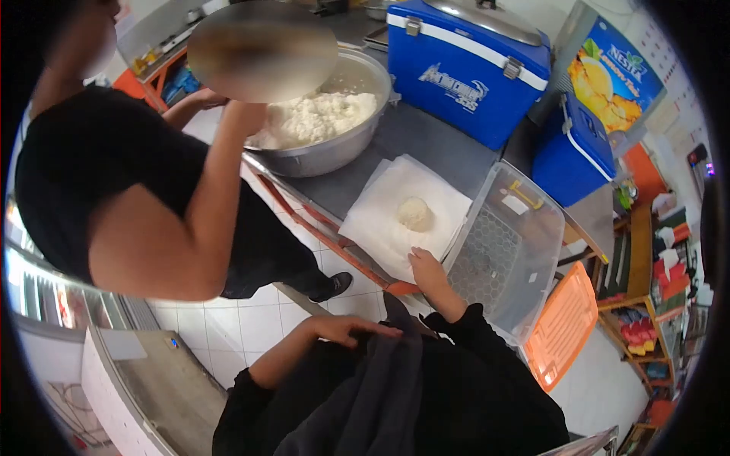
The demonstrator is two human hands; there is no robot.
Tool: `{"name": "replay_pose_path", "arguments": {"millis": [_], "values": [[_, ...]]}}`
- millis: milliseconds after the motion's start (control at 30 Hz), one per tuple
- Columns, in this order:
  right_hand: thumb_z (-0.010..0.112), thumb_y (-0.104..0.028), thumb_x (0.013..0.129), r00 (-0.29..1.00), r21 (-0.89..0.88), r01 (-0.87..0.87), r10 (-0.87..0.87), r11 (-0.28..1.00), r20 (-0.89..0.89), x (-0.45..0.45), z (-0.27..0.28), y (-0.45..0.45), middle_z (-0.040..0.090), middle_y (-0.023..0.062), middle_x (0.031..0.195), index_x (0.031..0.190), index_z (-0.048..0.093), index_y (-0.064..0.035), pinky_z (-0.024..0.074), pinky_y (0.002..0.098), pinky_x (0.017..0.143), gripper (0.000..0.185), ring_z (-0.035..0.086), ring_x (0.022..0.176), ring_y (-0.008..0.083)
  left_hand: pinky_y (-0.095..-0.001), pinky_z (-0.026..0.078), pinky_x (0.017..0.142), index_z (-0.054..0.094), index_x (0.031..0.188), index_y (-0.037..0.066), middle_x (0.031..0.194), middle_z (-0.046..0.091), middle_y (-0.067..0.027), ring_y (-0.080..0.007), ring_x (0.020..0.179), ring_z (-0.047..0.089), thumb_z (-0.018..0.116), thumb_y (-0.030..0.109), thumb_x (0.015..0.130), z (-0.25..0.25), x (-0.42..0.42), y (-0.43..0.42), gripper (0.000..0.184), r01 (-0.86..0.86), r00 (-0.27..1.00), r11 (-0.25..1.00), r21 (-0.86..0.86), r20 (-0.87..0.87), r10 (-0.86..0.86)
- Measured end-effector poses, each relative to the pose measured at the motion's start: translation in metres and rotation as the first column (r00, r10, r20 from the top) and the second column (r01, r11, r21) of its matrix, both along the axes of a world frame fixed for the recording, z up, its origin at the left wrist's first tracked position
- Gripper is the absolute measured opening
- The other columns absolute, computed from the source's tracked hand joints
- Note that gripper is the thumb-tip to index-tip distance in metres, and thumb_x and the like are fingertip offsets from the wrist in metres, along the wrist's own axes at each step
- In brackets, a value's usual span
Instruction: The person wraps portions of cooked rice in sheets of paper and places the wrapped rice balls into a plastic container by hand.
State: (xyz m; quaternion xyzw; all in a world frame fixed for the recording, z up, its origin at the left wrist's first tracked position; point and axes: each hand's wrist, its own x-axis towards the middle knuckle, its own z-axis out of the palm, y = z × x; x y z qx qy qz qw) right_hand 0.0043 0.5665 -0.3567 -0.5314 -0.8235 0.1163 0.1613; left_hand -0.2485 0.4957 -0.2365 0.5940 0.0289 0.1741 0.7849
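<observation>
A rounded mound of white rice (414, 214) sits on a stack of white paper sheets (372, 216) on the table. My right hand (430, 273) is at the near edge of the stack, its fingers bent together on the paper just below the mound. Held against my dark clothing, my left hand (346, 330) has its fingers stretched out and holds nothing. A large metal basin (327, 156) heaped with rice (323, 118) stands farther left on the table.
A co-worker in black (129, 175) stands left, with an arm over the basin. A clear plastic bin (525, 228) adjoins the paper on the right, near an orange lid (563, 327). Blue coolers (464, 68) stand behind. Shelves (639, 304) line the far right.
</observation>
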Motion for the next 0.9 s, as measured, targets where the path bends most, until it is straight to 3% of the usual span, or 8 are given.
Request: {"name": "replay_pose_path", "arguments": {"millis": [67, 133, 200, 267, 367, 567, 667, 900], "values": [[0.053, -0.01, 0.081, 0.999, 0.003, 0.046, -0.046, 0.999, 0.005, 0.001, 0.012, -0.004, 0.054, 0.0201, 0.113, 0.103, 0.056, 0.001, 0.0397, 0.0371, 0.095, 0.025, 0.049, 0.11, 0.032, -0.0336, 0.032, 0.101, 0.057, 0.115, 0.004, 0.121, 0.055, -0.0079, -0.0212, 0.118, 0.046, 0.061, 0.027, 0.082, -0.046, -0.016, 0.026, 0.04, -0.036, 0.974, 0.983, -0.181, -0.228, -0.006], [0.052, -0.009, 0.08, 0.999, -0.046, -0.023, 0.021, 0.999, -0.028, 0.003, 0.039, -0.009, 0.054, 0.0206, 0.113, 0.102, 0.055, 0.0019, 0.0393, 0.0378, 0.096, 0.024, 0.048, 0.112, 0.0329, -0.0342, 0.042, 0.088, 0.059, 0.107, 0.005, 0.113, 0.058, -0.0075, -0.0211, 0.108, 0.052, 0.061, 0.022, 0.082, -0.061, -0.014, 0.049, 0.031, -0.32, 0.786, 0.935, 0.155, -0.507, 0.353], [0.052, -0.008, 0.079, 0.999, -0.032, -0.032, 0.031, 0.999, -0.032, 0.011, 0.03, -0.01, 0.054, 0.0206, 0.112, 0.1, 0.055, 0.0024, 0.0396, 0.0381, 0.095, 0.023, 0.049, 0.111, 0.0332, -0.0349, 0.044, 0.083, 0.059, 0.104, 0.006, 0.109, 0.059, -0.0079, -0.0228, 0.104, 0.054, 0.061, 0.016, 0.08, -0.078, -0.007, 0.068, 0.026, -0.422, 0.656, 0.809, 0.409, -0.478, 0.584], [0.052, -0.007, 0.079, 0.998, -0.014, -0.06, 0.06, 0.998, -0.031, 0.016, 0.027, -0.008, 0.054, 0.0206, 0.111, 0.098, 0.055, 0.0029, 0.0399, 0.0385, 0.095, 0.022, 0.049, 0.11, 0.0335, -0.0387, 0.043, 0.084, 0.059, 0.101, 0.008, 0.108, 0.057, -0.0093, -0.0269, 0.103, 0.053, 0.058, 0.004, 0.071, -0.066, 0.005, 0.095, 0.03, -0.337, 0.456, 0.269, 0.902, -0.093, 0.885], [0.052, -0.006, 0.078, 0.989, 0.005, -0.027, 0.028, 1.0, -0.145, 0.014, 0.021, -0.005, 0.055, 0.0205, 0.109, 0.094, 0.054, 0.0031, 0.0407, 0.0385, 0.093, 0.019, 0.05, 0.107, 0.0339, -0.043, 0.039, 0.09, 0.057, 0.101, 0.009, 0.112, 0.053, -0.009, -0.0286, 0.108, 0.048, 0.056, 0.001, 0.065, -0.074, 0.02, 0.123, 0.037, -0.195, 0.397, 0.115, 0.974, -0.029, 0.917], [0.049, -0.009, 0.08, 0.991, 0.045, -0.1, 0.104, 0.994, -0.082, 0.02, 0.003, 0.009, 0.056, 0.0187, 0.098, 0.089, 0.053, 0.0034, 0.0454, 0.0401, 0.08, 0.016, 0.053, 0.096, 0.0335, -0.0436, 0.035, 0.095, 0.057, 0.101, 0.011, 0.118, 0.051, -0.0057, -0.0255, 0.114, 0.046, 0.061, 0.008, 0.066, -0.088, 0.013, 0.163, 0.036, -0.009, 0.422, 0.1, 0.995, -0.087, 0.902], [0.05, -0.01, 0.081, 0.999, -0.217, -0.029, 0.022, 0.976, -0.034, 0.023, 0.028, 0.014, 0.057, 0.0189, 0.097, 0.094, 0.054, 0.0016, 0.0461, 0.0384, 0.08, 0.018, 0.055, 0.094, 0.0337, -0.0427, 0.036, 0.094, 0.06, 0.093, 0.012, 0.111, 0.056, -0.0027, -0.0233, 0.112, 0.048, 0.063, 0.014, 0.069, -0.096, 0.004, 0.179, 0.025, -0.014, 0.48, 0.096, 0.995, -0.077, 0.874], [0.05, -0.007, 0.079, 0.989, -0.006, 0.046, -0.046, 0.999, -0.143, 0.048, 0.048, 0.002, 0.057, 0.0162, 0.1, 0.097, 0.053, -0.0018, 0.0436, 0.0394, 0.082, 0.02, 0.053, 0.096, 0.0327, -0.0398, 0.038, 0.09, 0.063, 0.082, 0.011, 0.094, 0.062, -0.0016, -0.0203, 0.104, 0.054, 0.062, 0.018, 0.076, -0.077, 0.009, 0.154, 0.009, 0.004, 0.621, 0.056, 0.998, -0.046, 0.782]]}}
